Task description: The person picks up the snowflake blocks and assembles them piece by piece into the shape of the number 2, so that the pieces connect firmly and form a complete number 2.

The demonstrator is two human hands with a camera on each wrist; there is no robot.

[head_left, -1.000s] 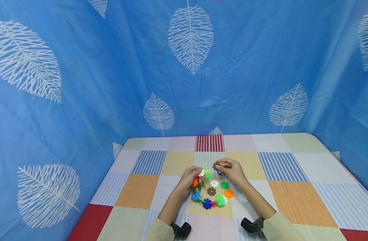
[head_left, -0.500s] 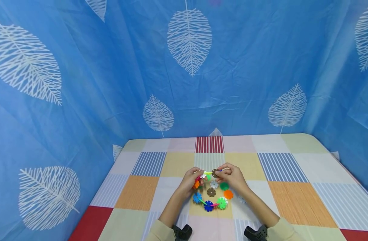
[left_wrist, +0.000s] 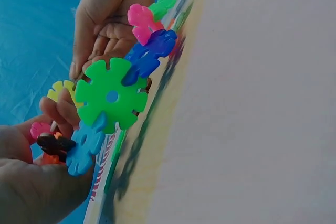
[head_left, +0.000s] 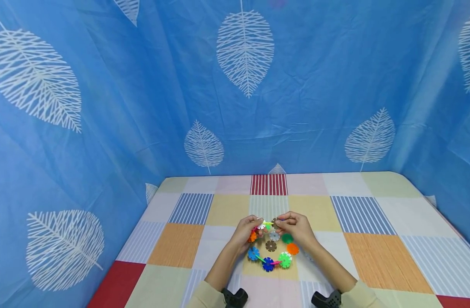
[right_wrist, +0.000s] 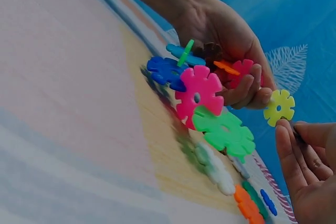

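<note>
My left hand (head_left: 242, 234) grips one end of a curved chain of interlocking plastic snowflake discs. Past the fingers, a light blue disc (head_left: 253, 253), a dark blue disc (head_left: 268, 264) and a bright green disc (head_left: 285, 259) hang in the chain, with a pink disc (right_wrist: 198, 95) between the last two. A yellow disc (right_wrist: 279, 107) stands out at the chain's upper end, beside a white disc (head_left: 261, 226) at my left fingertips. My right hand (head_left: 298, 229) pinches a brown disc (head_left: 275, 223) between thumb and fingers, right at the yellow disc's edge.
Inside the chain's curve, another brown disc (head_left: 271, 246) and a pale grey disc (head_left: 274, 235) lie on the patchwork tablecloth (head_left: 266, 291). A green disc (head_left: 287, 238) and an orange disc (head_left: 293, 249) lie to their right. A blue leaf-print curtain (head_left: 296, 107) surrounds the table.
My right hand has come down and slightly nearer with the brown disc, bringing it to the yellow disc. The left hand and chain have shifted only slightly.
</note>
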